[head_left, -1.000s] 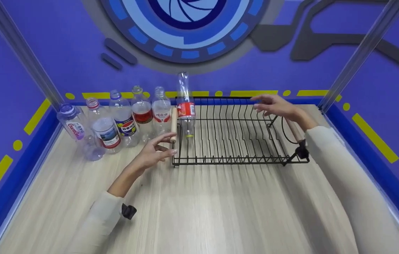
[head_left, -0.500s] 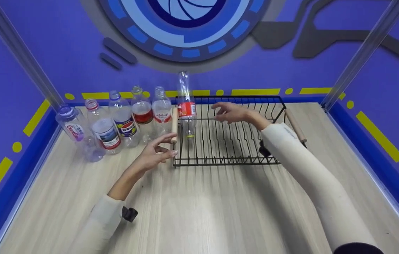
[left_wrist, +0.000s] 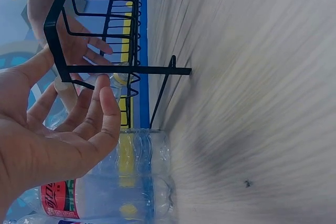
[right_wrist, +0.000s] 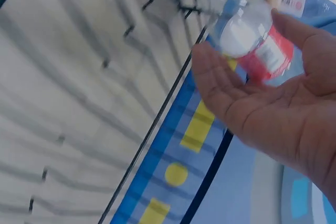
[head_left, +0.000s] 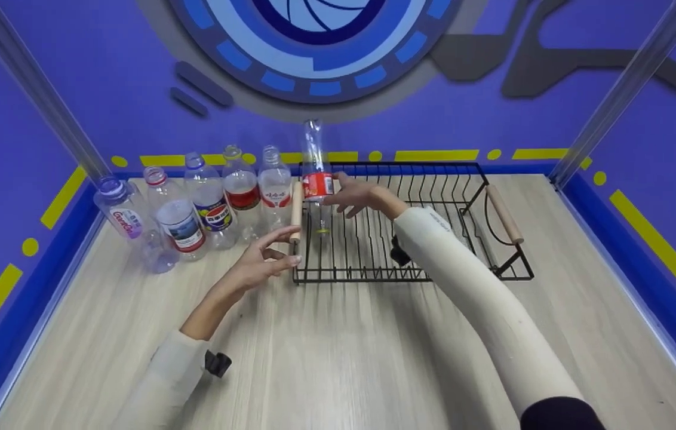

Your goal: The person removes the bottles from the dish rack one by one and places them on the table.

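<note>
A clear plastic bottle [head_left: 317,185] with a red label stands neck down, its yellow ring low, at the left end of a black wire dish rack [head_left: 409,278]. My right hand [head_left: 357,194] reaches it from the right, fingertips right at the label. In the right wrist view, the bottle [right_wrist: 247,38] lies between the thumb and the extended fingers of that hand [right_wrist: 278,98]. My left hand [head_left: 257,260] holds the rack's front left corner, index finger on the wooden handle [head_left: 297,212] and thumb by the frame. From the left wrist, the curled fingers [left_wrist: 97,114] show beside the frame.
Left of the rack, several clear bottles stand in a row along the back, among them a red-labelled bottle [head_left: 242,197] and a purple-capped bottle [head_left: 126,215]. A second wooden handle [head_left: 504,214] is at the rack's right end. Purple panels [head_left: 642,203] enclose the table [head_left: 314,358].
My right hand has moved left across the rack, from beside its right end to the upside-down bottle. The left hand and the bottles have stayed in place.
</note>
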Demonstrator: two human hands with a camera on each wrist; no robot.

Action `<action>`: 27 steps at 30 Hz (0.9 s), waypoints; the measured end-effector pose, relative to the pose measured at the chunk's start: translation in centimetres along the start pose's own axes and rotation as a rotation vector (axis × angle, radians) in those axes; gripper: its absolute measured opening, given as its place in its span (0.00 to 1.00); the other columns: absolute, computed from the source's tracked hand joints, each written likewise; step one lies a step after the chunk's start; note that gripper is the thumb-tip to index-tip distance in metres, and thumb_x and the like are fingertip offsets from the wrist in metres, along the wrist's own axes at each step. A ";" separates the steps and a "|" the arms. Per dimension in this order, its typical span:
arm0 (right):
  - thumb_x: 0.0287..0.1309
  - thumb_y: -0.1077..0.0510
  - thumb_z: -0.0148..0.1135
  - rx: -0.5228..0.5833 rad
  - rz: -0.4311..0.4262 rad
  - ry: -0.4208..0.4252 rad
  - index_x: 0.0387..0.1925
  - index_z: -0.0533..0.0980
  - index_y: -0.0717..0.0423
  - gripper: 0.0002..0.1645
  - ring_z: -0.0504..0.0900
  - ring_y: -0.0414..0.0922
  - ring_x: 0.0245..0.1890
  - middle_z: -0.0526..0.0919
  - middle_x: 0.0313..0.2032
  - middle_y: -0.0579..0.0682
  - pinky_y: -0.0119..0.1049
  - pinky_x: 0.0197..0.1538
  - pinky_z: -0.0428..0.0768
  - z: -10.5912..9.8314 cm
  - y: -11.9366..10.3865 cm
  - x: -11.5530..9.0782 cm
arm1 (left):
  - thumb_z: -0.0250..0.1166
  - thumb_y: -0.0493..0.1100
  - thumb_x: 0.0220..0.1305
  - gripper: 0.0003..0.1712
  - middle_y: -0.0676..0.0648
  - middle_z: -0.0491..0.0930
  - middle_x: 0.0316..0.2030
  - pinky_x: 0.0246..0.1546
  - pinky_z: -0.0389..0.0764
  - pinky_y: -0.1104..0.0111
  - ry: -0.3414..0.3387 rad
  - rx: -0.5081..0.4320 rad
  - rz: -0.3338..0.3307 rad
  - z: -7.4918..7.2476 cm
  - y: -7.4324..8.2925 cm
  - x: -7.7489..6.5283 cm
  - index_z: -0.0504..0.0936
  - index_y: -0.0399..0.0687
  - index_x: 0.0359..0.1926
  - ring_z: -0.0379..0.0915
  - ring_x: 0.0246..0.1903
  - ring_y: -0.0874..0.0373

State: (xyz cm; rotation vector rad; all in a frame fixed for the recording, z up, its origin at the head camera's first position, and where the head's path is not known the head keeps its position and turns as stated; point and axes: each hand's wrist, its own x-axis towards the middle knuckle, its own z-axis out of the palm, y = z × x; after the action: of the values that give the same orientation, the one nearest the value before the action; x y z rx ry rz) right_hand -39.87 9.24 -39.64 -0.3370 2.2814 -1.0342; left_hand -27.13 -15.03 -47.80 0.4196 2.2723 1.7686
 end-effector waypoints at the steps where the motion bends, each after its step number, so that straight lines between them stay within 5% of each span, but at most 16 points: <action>1: 0.72 0.47 0.60 0.015 0.017 0.010 0.81 0.35 0.54 0.55 0.71 0.60 0.69 0.65 0.72 0.65 0.50 0.67 0.76 0.3 -0.2 0.0 | 0.68 0.41 0.69 0.36 0.36 0.65 0.68 0.43 0.79 0.63 -0.005 -0.003 0.003 0.1 0.0 0.1 0.67 0.51 0.75 0.77 0.46 0.57; 17: 0.66 0.48 0.65 0.079 0.123 0.101 0.77 0.31 0.63 0.61 0.77 0.61 0.61 0.66 0.68 0.68 0.52 0.63 0.80 2.1 -1.2 1.0 | 0.67 0.41 0.69 0.37 0.35 0.63 0.68 0.42 0.82 0.63 -0.014 -0.014 -0.003 0.5 -0.3 0.1 0.65 0.49 0.76 0.78 0.45 0.59; 27: 0.63 0.48 0.68 0.129 0.096 0.083 0.74 0.46 0.59 0.52 0.80 0.53 0.46 0.71 0.62 0.64 0.48 0.55 0.85 1.2 -0.6 -1.3 | 0.66 0.41 0.70 0.37 0.34 0.64 0.69 0.41 0.80 0.65 -0.024 0.017 0.019 0.0 -0.3 0.1 0.65 0.49 0.76 0.79 0.44 0.59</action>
State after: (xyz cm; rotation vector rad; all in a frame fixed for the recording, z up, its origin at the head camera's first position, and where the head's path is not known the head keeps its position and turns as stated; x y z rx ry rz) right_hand -38.12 8.70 -39.21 -0.1325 2.2661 -1.1590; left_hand -27.28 -15.03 -48.12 0.4645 2.2764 1.7448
